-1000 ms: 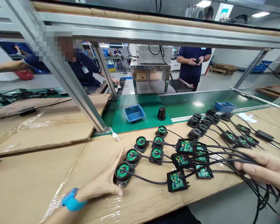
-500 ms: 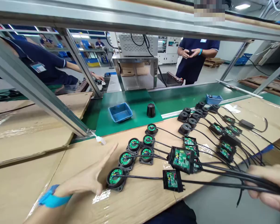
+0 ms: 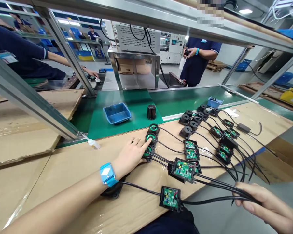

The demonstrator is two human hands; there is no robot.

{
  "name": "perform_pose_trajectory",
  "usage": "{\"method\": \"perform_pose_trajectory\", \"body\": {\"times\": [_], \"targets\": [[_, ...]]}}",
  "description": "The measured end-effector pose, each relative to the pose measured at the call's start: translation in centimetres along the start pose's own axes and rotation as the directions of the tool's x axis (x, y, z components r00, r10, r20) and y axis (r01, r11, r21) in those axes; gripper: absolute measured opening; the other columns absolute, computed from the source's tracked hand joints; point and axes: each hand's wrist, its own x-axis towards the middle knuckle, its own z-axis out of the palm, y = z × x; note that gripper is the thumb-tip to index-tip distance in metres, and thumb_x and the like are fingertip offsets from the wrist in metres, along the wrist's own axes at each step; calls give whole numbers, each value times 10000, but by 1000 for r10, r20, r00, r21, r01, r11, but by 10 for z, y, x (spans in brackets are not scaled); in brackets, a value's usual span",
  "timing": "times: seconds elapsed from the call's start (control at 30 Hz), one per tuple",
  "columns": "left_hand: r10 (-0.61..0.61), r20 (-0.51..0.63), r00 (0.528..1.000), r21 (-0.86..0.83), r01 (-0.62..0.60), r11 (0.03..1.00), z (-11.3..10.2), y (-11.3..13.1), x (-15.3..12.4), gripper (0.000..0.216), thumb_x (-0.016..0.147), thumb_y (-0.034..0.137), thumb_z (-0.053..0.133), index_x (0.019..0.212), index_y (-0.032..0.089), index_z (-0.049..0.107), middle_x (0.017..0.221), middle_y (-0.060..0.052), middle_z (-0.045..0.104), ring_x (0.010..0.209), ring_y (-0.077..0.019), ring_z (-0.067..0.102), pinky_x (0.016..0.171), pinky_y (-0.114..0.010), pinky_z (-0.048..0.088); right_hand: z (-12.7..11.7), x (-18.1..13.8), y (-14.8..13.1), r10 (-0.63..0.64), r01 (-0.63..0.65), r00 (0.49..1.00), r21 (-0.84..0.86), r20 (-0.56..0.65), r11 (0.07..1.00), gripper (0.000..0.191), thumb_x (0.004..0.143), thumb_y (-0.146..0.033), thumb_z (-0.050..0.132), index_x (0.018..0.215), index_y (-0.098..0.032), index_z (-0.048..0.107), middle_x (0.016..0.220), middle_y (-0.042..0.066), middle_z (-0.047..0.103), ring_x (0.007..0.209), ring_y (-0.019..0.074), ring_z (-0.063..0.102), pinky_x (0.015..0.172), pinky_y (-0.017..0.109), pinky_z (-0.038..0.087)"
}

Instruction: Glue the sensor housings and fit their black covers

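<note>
My left hand, with a blue wristband, lies fingers outstretched against round black housings with green circuit boards. Its index finger touches one round housing; part of the group is hidden beneath the hand. Another round housing is mostly covered by my left wrist. My right hand is closed around several black cables at the right. Those cables lead to open black boxes with green boards, among them a raised box and a lower box near the table edge.
More round black parts and wired boxes lie to the right. Behind are a blue bin, a black cup-shaped part and a small white bottle. A metal frame crosses overhead. Two co-workers stand beyond.
My left hand has moved right and away from me onto the round housings, pushing some closer together. My right hand keeps hold of the cables. The view has shifted slightly.
</note>
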Motion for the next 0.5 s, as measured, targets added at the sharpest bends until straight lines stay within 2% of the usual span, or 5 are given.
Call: {"method": "perform_pose_trajectory", "body": {"times": [0.1, 0.2, 0.33, 0.4, 0.5], "targets": [[-21, -17, 1000, -11, 21, 1000, 2, 3, 3, 716, 951, 355, 616, 1594, 228, 328, 1416, -199, 601, 1341, -391, 532, 1178, -590, 311, -8, 19, 16, -46, 52, 986, -35, 159, 998, 489, 879, -681, 621, 1042, -258, 806, 965, 98, 793, 897, 273, 747, 813, 304, 627], [-71, -28, 997, -38, 69, 997, 1, 2, 4, 656, 997, 241, 467, 1618, 165, 270, 1367, -235, 618, 1339, -398, 528, 1181, -628, 271, -9, 36, 38, -33, 55, 985, -124, 172, 991, 504, 914, -638, 596, 1183, -247, 765, 1141, 108, 778, 1057, 303, 735, 918, 351, 613], [-9, 49, 999, -147, 16, 989, -10, -15, 0, 896, 891, 472, 685, 1625, 183, 261, 1399, -188, 629, 1306, -378, 571, 1125, -496, 420, 14, 47, 57, 14, 26, 978, -186, 210, 982, 466, 965, -577, 542, 1256, -250, 703, 1214, 94, 755, 1124, 295, 712, 969, 393, 586], [50, 72, 996, -216, -33, 976, -18, -22, -4, 1022, 817, 609, 741, 1631, 241, 244, 1568, -137, 495, 1395, -363, 509, 1154, -446, 416, 32, 49, 58, -8, 53, 971, -180, 238, 982, 410, 989, -523, 509, 1231, -239, 681, 1194, 95, 752, 1105, 282, 713, 949, 394, 585], [76, 73, 994, -295, -51, 954, -26, -24, -9, 1017, 859, 670, 675, 1646, 262, 176, 1665, -116, 348, 1478, -361, 418, 1216, -469, 355, 58, 51, 58, -69, 107, 983, -226, 170, 968, 328, 1007, -452, 469, 1189, -231, 629, 1090, 91, 754, 995, 256, 733, 869, 373, 594]]}}
